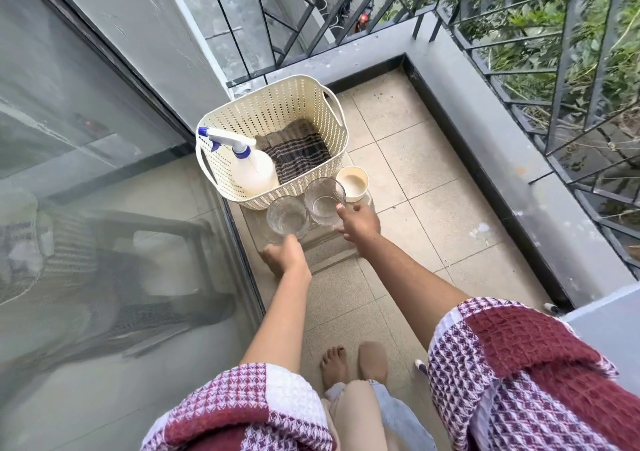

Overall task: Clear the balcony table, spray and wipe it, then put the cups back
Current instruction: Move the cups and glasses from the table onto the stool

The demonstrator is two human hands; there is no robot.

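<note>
Two clear glasses stand side by side on a small see-through table [329, 253], just in front of a cream basket. My left hand [288, 254] grips the left glass [286, 220] low on its near side. My right hand [358, 223] holds the right glass [323, 201], thumb against its right wall. A cream paper cup [352, 183] stands just right of that glass. Whether the glasses are lifted off the table I cannot tell.
The cream perforated basket [277, 111] holds a white spray bottle [251, 170] with a blue nozzle and a dark striped cloth [298, 152]. A glass sliding door [104, 208] runs along the left. A grey ledge with metal railing [519, 159] bounds the right and far sides. My bare feet [334, 364] stand on tiles.
</note>
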